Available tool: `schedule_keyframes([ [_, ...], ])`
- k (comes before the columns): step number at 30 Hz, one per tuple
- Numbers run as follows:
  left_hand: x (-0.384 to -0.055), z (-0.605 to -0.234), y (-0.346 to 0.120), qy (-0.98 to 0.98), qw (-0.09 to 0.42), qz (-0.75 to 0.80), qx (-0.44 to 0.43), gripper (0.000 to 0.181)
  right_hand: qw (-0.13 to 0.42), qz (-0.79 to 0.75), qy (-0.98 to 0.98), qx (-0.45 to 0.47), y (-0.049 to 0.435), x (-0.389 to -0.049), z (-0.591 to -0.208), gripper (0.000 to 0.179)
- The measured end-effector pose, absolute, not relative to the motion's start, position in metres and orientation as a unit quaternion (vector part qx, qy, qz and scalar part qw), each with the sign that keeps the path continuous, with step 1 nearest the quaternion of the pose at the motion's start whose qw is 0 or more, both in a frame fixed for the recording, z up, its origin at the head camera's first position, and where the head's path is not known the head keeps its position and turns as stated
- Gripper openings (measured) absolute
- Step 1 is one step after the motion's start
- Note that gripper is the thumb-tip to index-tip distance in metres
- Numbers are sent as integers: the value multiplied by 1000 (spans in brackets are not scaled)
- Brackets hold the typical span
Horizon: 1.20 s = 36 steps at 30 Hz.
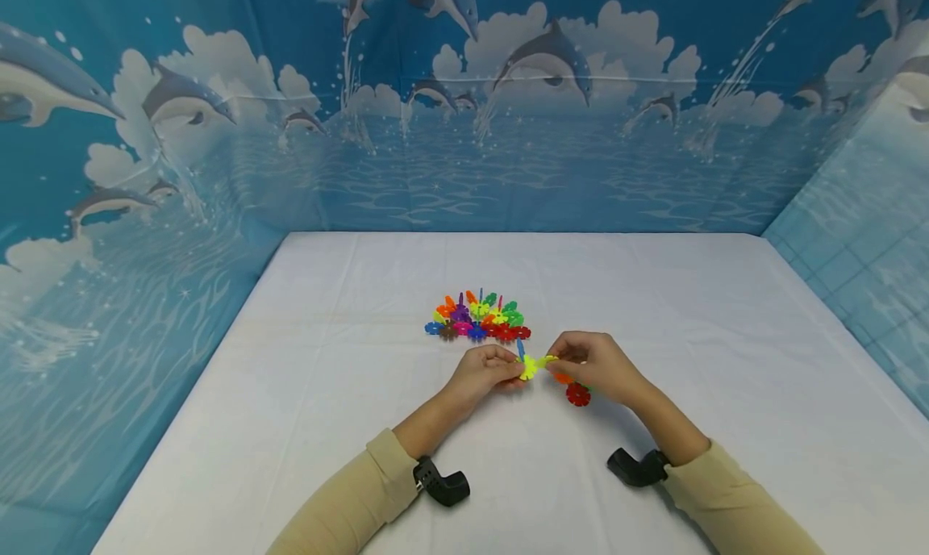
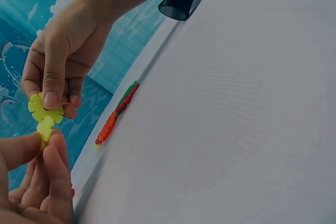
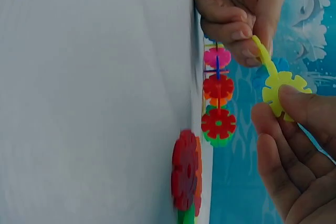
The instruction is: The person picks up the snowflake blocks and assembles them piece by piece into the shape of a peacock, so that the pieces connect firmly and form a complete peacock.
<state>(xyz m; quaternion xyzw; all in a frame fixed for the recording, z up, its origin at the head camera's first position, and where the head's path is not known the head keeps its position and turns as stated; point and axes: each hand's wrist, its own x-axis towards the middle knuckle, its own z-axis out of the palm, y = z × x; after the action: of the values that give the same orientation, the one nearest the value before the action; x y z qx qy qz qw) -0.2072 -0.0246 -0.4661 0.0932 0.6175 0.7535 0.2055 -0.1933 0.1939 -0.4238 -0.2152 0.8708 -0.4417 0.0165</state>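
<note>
In front of me, my left hand point(image 1: 488, 369) pinches a yellow notched flower-shaped disc point(image 1: 528, 368) between thumb and fingers. A second yellow disc point(image 3: 286, 94) is pinched by my right hand point(image 1: 597, 365). The two discs meet edge to edge, set at an angle to each other. A blue disc point(image 1: 520, 348) stands upright beside the left hand's yellow one; in the right wrist view it is partly hidden behind the yellow pieces. Just below the right hand lie a red disc point(image 1: 578, 394) and an orange disc point(image 1: 562, 377), partly covered by that hand.
Beyond the hands sits a cluster of joined, many-coloured discs point(image 1: 476, 329) on the white-covered table point(image 1: 348, 297). Black wrist cameras point(image 1: 444, 484) are strapped to both forearms. A blue dolphin-print curtain point(image 1: 508, 176) encloses the table's back and sides.
</note>
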Motion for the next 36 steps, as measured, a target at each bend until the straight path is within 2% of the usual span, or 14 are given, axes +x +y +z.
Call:
schedule_keyframes([
  [18,-210,-469,-24,626,212,741,121,6,-53,-375,881,-284,182,-188,-428,13],
  [25,-208,-470,-24,622,222,744,104,7,-10,-392,880,-268,190,-189,-425,10],
  [31,-208,-471,-26,608,196,763,98,6,5,-378,896,-232,212,-197,-416,24],
  [33,-209,-471,-27,598,193,772,97,11,9,-365,908,-208,222,-200,-413,22],
  [36,-209,-470,-27,585,187,781,113,33,30,-343,922,-175,237,-205,-411,17],
])
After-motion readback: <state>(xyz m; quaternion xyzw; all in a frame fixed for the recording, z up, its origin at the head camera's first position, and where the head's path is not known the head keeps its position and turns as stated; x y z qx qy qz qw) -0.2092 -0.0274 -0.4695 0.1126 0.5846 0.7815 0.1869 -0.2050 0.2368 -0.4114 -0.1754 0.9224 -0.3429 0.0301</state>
